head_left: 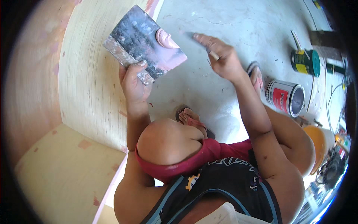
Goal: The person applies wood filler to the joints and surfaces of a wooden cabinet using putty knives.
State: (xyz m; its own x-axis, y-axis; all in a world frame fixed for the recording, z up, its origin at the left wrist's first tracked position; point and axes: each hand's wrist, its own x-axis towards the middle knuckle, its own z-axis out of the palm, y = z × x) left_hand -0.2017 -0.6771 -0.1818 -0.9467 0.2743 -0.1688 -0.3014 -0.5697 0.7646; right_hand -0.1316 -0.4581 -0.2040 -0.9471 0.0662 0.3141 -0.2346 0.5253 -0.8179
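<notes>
Left grip on board edge

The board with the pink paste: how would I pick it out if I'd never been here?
Start from the big, pale wooden panel on the picture's left. At its upper right edge, the left grip holds a flat, four-sided board. Unlike the pale panel, it is smeared dark grey and pink and carries a glossy pink dollop.

Floor: brightly lit, glare below the right hand.
Blade: motion-blurred just beyond that grip.
Wood panel: bowed by lens, left of the left hand.
Frame corners: black.
</notes>
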